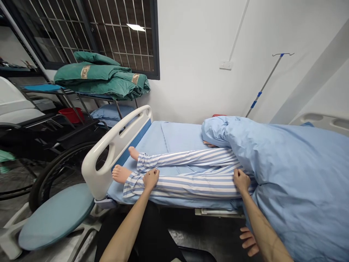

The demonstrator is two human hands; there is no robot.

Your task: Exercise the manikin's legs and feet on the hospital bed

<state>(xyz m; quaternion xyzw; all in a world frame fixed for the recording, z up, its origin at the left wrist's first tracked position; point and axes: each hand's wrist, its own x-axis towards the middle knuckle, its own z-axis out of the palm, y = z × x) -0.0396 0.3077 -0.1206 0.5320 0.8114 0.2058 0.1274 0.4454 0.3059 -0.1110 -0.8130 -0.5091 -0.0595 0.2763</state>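
A person lies on a hospital bed in blue-and-white striped pyjama trousers [188,178], with bare feet [121,173] toward the white footboard [109,153]. My left hand [150,179] grips the nearer trouser leg just above the ankle. My right hand [241,181] holds the same leg higher up, at the edge of a light blue blanket [289,171]. That blanket hides the person's upper body. A further hand [248,241] shows below the blanket at the bed's side, and I cannot tell whose it is.
A round blue stool seat [56,216] and a wheelchair wheel [62,171] stand left of the footboard. Folded green cloths [100,76] lie on a rack by the barred window. An IV pole [264,85] stands behind the bed, and a second bed rail [319,122] is at the right.
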